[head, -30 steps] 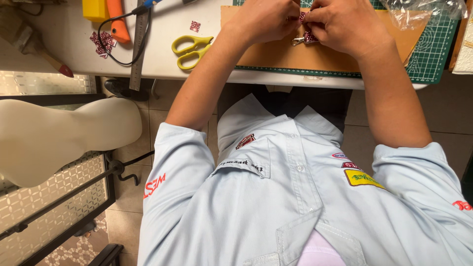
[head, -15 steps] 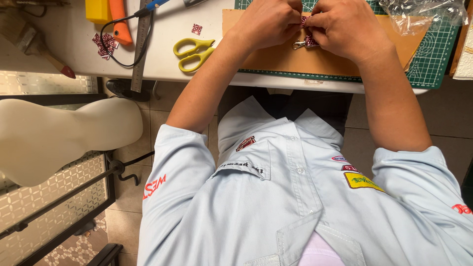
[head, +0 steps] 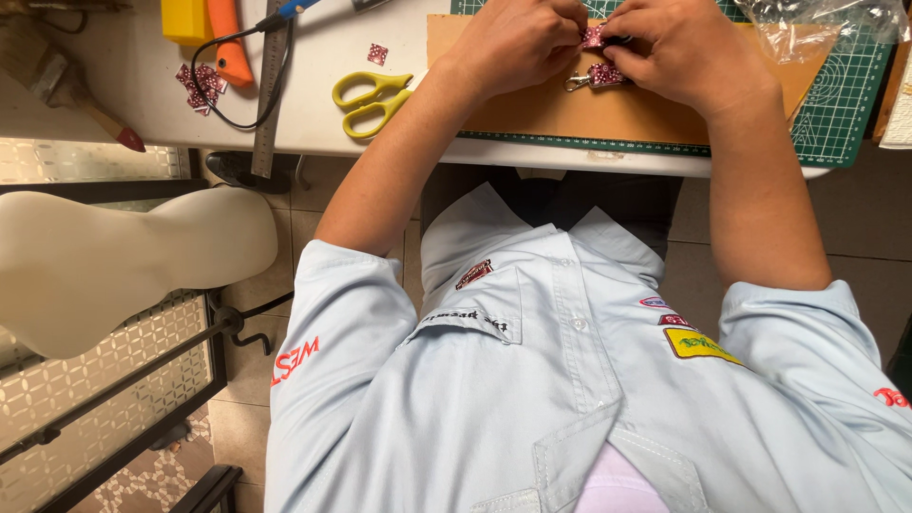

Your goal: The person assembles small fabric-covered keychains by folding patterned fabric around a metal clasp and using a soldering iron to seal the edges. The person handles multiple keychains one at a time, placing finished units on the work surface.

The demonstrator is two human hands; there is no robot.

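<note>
Pale blue short-sleeved work shirt (head: 570, 380) with sewn patches filled the lower half of the frame. White padded seat (head: 104, 261) at left edge, over patterned metal grating. White tabletop (head: 313, 114) ran along the top.

On it, upper right: green gridded cutting mat (head: 845, 95), with a tan leather sheet (head: 608, 109) laid over it. Clear plastic bag (head: 817, 24) crumpled in the top right corner.

Left hand (head: 518, 43) and right hand (head: 689, 52) sat together at top centre, over the leather sheet. Both pinched on a small red-and-white patterned strip with a silver clasp (head: 597, 74), fingers curled tight and closed around its upper end; clasp dangled just above the leather. Exact fingertip placement mostly hidden behind knuckles, so couldn't tell which finger did what.

Yellow-handled scissors (head: 372, 95) lay just left of the leather. Steel ruler (head: 271, 85) further left, crossed by a black cable (head: 223, 95). Orange-handled tool (head: 226, 43) and yellow block (head: 185, 19) at top left, with red patterned scraps (head: 198, 85) beside them.

Guessing here, but for fiddly work like this: best kept low over the leather, grip close to the clasp, pressure even from both sides so the strip didn't twist or slip.
</note>
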